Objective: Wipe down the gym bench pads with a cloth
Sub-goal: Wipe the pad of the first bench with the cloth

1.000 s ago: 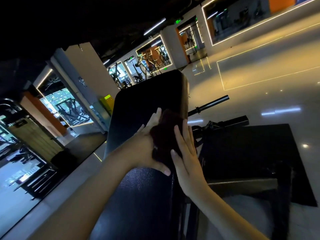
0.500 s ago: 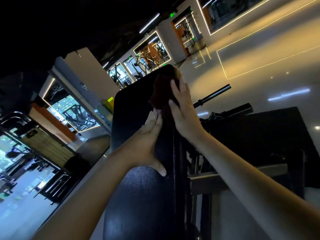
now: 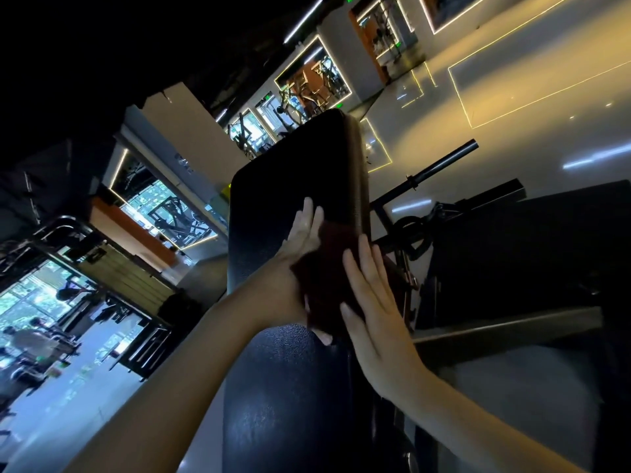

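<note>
Nearest, the right hand (image 3: 372, 322) lies flat, fingers straight, pressing the dark cloth (image 3: 327, 288) against the right edge of the bench pad (image 3: 293, 165). The left hand (image 3: 293, 254) is spread flat on top just beside it. Its thumb may sit under the cloth, but the light is too dim to tell. Best bet: even pressure and long strokes along that edge. The pad's long axis runs away from the person, far end pointing into the room.

I get one head-worn view, tilted, looking forward and down from close above the bench pad (image 3: 293, 186) toward the far floor (image 3: 512, 107).
</note>
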The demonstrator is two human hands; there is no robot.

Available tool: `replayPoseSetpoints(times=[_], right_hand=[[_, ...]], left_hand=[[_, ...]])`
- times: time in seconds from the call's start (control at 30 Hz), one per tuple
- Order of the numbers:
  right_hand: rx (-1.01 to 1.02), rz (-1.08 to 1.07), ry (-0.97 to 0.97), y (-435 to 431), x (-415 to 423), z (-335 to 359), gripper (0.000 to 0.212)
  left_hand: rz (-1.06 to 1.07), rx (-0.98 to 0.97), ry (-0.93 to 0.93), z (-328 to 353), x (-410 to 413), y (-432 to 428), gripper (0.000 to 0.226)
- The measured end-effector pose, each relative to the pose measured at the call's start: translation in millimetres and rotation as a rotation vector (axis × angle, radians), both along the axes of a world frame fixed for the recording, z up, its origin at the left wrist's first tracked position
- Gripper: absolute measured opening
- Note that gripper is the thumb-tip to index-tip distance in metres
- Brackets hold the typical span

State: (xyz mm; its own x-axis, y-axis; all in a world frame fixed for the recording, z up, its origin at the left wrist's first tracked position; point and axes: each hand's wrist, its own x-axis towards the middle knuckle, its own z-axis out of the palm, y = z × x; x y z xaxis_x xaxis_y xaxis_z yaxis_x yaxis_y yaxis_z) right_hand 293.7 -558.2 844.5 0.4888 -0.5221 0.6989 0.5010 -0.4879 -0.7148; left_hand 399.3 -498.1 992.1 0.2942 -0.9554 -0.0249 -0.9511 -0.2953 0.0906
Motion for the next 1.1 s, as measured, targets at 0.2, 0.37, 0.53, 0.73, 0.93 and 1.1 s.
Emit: replayPoseSetpoints(times=[0.2,0.37,0.53,0.73,0.93,1.1], right_hand=[[0.001,-0.009,0.020,16.7,-2.8,-15.7,0.060],[0.017,-0.044,-0.047,-22.2,16.3,21.3,0.057],[0.101,-0.114,-0.025,-97.6,50.1,95.1,0.056],[0.132,-0.061,-0.064,-100.2,47.6,91.2,0.057],[0.114,0.063,-0.025,-6.1,4.0,2.9,0.058],[0.104,0.101,-0.030,14.0,-5.1,-13.7,0.057]], left_hand=[[0.093,-0.093,-0.148,-10.9,18.7,-12.7,0.106],[0.034,0.044,-0.030,5.9,-8.5,-2.3,0.145],[0.006,0.108,-0.123,-1.0,-4.2,0.5,0.162],[-0.011,0.116,-0.149,-0.4,-6.8,-1.8,0.162],[0.012,0.084,-0.091,0.9,-7.7,-3.8,0.161],[-0.006,0.076,-0.073,2.1,-9.6,-3.1,0.150]])
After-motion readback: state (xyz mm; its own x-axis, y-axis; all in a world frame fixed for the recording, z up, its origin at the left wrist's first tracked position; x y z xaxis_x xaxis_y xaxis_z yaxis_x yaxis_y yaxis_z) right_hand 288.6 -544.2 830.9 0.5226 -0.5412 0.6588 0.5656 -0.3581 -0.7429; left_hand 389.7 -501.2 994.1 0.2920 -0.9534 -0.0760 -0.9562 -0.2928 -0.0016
